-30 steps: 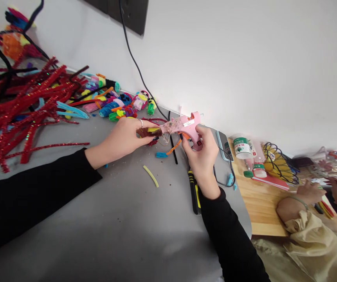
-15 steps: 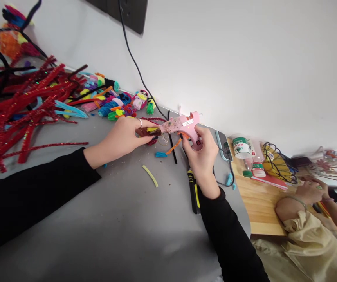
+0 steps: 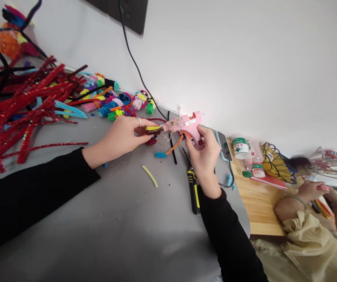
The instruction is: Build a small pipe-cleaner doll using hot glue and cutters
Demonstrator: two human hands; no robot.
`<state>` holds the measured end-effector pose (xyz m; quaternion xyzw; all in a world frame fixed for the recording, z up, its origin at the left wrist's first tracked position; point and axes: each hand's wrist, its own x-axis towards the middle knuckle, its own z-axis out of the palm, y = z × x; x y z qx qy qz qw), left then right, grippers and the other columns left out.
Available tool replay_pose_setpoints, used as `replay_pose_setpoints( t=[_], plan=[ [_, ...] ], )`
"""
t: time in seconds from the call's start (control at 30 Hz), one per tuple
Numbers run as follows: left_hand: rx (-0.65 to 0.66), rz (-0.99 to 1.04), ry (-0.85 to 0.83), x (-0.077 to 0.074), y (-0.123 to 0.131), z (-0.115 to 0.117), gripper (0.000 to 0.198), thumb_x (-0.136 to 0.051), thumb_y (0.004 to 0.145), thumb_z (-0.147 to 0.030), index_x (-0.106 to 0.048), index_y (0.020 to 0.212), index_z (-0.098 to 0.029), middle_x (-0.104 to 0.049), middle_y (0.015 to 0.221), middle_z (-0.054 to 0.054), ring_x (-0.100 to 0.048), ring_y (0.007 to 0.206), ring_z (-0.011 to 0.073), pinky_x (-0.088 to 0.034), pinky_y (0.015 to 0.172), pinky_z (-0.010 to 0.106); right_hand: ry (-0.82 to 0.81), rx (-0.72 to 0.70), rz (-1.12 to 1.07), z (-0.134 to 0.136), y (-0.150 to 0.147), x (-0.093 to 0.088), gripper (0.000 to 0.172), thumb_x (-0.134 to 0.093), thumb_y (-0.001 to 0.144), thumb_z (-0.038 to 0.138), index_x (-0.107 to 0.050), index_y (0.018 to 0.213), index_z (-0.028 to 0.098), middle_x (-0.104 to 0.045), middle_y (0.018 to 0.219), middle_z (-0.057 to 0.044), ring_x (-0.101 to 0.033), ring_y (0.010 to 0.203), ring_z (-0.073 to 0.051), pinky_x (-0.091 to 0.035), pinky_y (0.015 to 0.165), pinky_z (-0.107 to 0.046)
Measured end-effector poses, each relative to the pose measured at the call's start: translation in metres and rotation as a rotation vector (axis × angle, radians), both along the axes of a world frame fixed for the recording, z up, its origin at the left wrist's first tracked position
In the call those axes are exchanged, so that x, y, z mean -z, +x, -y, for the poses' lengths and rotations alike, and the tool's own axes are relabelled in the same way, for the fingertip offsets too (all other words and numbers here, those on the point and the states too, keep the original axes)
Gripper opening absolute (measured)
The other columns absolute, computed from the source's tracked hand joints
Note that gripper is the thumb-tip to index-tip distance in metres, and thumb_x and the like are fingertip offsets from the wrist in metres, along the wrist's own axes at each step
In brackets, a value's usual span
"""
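Note:
My right hand (image 3: 205,156) is closed around the handle of a pink hot glue gun (image 3: 187,124), its nozzle pointing left. Pinched in my left hand (image 3: 124,135) is a small brown and yellow pipe-cleaner piece (image 3: 153,130), partly hidden by the fingers. The nozzle end is at this piece's right side; whether they touch I cannot tell. Under the gun lies an orange pipe cleaner (image 3: 174,147) with a blue folded end (image 3: 160,155). Black-and-yellow pliers (image 3: 193,192) lie below my right hand. A short pale-yellow pipe-cleaner strip (image 3: 150,176) rests on the grey table (image 3: 112,219).
Red tinsel pipe cleaners (image 3: 36,105) pile up at the left, beside several colourful pipe-cleaner figures (image 3: 115,105) along the wall. A black cord (image 3: 133,58) hangs down to the table. Right are a phone (image 3: 223,145), plastic bottles (image 3: 241,149), a yellow basket (image 3: 275,162) and another person's hands (image 3: 312,192).
My right hand and the glue gun have shifted slightly right. The held piece has turned a little, showing more yellow. The other person's hands have moved apart slightly.

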<state>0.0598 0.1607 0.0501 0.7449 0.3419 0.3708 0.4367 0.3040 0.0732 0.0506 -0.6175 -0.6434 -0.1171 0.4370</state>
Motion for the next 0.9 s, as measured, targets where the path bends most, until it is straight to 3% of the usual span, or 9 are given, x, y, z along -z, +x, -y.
replay_pose_setpoints(
  t=[0.37,0.67,0.9],
  plan=[
    [-0.045,-0.078,0.011,-0.007,0.0,0.003,0.036,-0.071,0.085,-0.024,-0.086,0.118,-0.023,-0.086,0.102,0.003,-0.079,0.087,0.0215,-0.064,0.083,0.028,0.055,0.022,0.067,0.001,0.005,0.0,0.021,-0.068,0.099,0.039,-0.068,0.112,0.022,-0.067,0.086,-0.002,-0.054,0.066,-0.015,-0.049,0.061,-0.029],
    [-0.056,-0.054,0.024,-0.007,0.0,0.002,0.036,-0.072,0.084,-0.023,-0.087,0.116,-0.023,-0.086,0.1,0.003,-0.078,0.084,0.021,-0.064,0.078,0.028,0.073,0.036,0.045,-0.001,0.006,0.002,0.02,-0.066,0.099,0.038,-0.069,0.112,0.022,-0.068,0.086,-0.002,-0.055,0.067,-0.016,-0.049,0.058,-0.029],
    [-0.051,-0.027,0.021,-0.002,-0.001,0.0,0.034,-0.072,0.084,-0.025,-0.087,0.115,-0.022,-0.086,0.107,0.005,-0.079,0.09,0.0237,-0.066,0.085,0.032,0.047,0.045,0.051,-0.001,0.011,0.001,0.022,-0.067,0.098,0.039,-0.07,0.113,0.022,-0.071,0.09,-0.004,-0.061,0.074,-0.019,-0.053,0.066,-0.032]
  ],
)
